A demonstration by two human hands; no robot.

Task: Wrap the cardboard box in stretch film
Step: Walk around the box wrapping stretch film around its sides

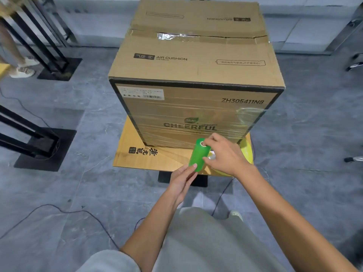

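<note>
Squarely ahead, a large brown cardboard box [192, 61], its top seam taped, stands on a flat tan cardboard sheet [133, 154] over a black pedestal base [163, 178]. Clear stretch film [196, 114] already bands the lower part of the box's near face, bunching at the 3 o'clock corner. At 6 o'clock from the box, just in front of that face, a green roll of stretch film [198, 156] is held tilted by both hands. The left hand [182, 179] pinches its lower end. The right hand [225, 154] grips the upper end, fingertips curled at the core opening. A yellow object [246, 152] lies partly hidden behind the right hand. Black metal stands [39, 138] sit at 9 o'clock on the grey stone floor [294, 154].
</note>
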